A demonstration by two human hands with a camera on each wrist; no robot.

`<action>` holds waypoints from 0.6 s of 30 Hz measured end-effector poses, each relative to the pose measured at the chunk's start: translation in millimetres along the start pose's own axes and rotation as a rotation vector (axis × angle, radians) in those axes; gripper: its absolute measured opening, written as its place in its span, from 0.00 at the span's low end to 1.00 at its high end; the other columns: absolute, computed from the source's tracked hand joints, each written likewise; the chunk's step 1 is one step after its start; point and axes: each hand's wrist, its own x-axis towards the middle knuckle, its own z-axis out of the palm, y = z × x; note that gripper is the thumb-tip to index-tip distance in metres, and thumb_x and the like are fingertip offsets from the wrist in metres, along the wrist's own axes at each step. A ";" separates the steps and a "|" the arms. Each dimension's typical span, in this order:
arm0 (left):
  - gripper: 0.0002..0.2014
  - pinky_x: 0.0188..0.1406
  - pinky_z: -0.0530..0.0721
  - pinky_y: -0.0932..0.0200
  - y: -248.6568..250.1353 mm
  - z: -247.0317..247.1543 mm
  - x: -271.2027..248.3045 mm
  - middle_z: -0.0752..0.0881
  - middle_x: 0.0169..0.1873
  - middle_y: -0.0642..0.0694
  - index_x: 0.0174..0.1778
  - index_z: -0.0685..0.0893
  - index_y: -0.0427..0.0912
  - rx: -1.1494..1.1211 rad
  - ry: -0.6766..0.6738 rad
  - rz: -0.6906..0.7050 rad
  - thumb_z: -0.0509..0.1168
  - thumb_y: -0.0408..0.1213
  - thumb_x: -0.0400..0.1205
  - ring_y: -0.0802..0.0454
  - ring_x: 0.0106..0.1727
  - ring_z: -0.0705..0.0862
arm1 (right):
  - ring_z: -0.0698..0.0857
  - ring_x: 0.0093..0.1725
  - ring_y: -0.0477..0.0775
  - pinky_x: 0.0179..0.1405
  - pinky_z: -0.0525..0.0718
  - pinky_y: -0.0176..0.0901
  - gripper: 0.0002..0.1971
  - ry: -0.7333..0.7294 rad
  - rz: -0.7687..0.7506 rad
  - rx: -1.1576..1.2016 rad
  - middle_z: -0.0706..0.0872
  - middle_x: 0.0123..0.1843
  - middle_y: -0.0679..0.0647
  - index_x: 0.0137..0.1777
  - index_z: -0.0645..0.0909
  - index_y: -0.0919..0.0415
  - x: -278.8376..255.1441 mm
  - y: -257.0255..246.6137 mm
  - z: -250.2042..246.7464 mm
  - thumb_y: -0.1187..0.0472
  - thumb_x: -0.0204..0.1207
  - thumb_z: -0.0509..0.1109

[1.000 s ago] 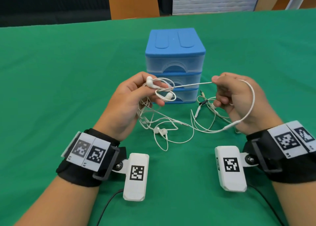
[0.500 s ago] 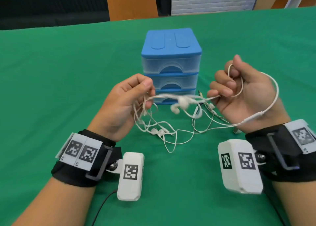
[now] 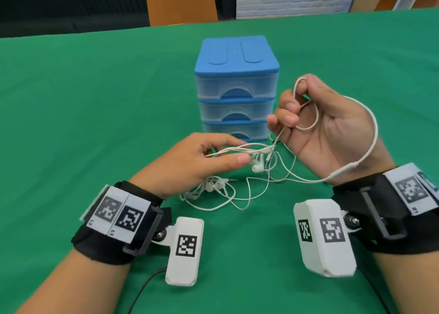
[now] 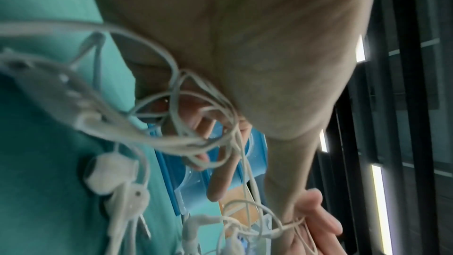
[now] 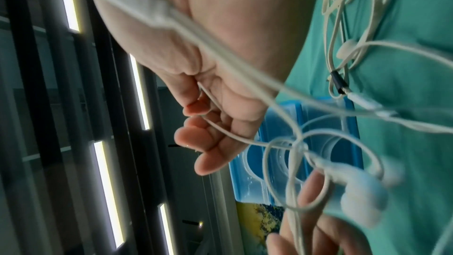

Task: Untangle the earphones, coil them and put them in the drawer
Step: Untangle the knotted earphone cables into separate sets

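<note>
Head view showed the right hand (image 3: 332, 128) raised, palm toward the wearer, its fingers (image 3: 286, 119) curled round a loop of white cord that ran behind the hand and came back past an inline remote (image 3: 344, 170) near the wrist. The left hand (image 3: 190, 164), lower and to the left, pinched a bundle of strands between thumb and fingertips; the left wrist view confirmed cord crossing those fingers. Between the two hands the earphones (image 3: 257, 165) hung as a knot of cord with earbuds dangling from it, and more loops and another bud lay on the green counter (image 3: 71, 123) just below. Beyond them, at the far side of the tangle, stood the blue drawer unit (image 3: 236, 90), all three of its drawers closed.

The cord looked thin, limp and very light, so it would likely sag and re-snag instead of holding a shape. The firmer parts, the buds, the remote and the plug, seemed the best places to take hold, feeding one end back through the knot gently; a hard tug would probably tighten it.
</note>
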 end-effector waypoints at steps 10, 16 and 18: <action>0.07 0.42 0.82 0.65 -0.4 1.8 2.7 0.89 0.41 0.42 0.53 0.88 0.30 -0.176 0.042 0.213 0.68 0.28 0.83 0.53 0.40 0.84 | 0.73 0.32 0.51 0.50 0.85 0.48 0.11 0.002 -0.059 0.014 0.71 0.36 0.55 0.45 0.70 0.60 6.2 15.7 9.6 0.61 0.88 0.52; 0.06 0.40 0.79 0.64 -1.9 -3.7 8.3 0.84 0.35 0.45 0.47 0.84 0.38 -0.223 0.283 0.248 0.64 0.31 0.88 0.56 0.35 0.81 | 0.62 0.27 0.50 0.32 0.76 0.40 0.12 0.322 -0.132 0.075 0.66 0.32 0.53 0.39 0.70 0.56 7.1 12.9 -0.4 0.61 0.86 0.59; 0.06 0.49 0.82 0.61 -2.5 -2.4 9.5 0.90 0.46 0.40 0.49 0.86 0.39 -0.252 0.320 0.266 0.64 0.32 0.88 0.53 0.46 0.87 | 0.59 0.26 0.49 0.29 0.72 0.39 0.13 0.334 -0.065 0.078 0.63 0.31 0.52 0.38 0.71 0.56 7.2 14.4 0.7 0.58 0.87 0.60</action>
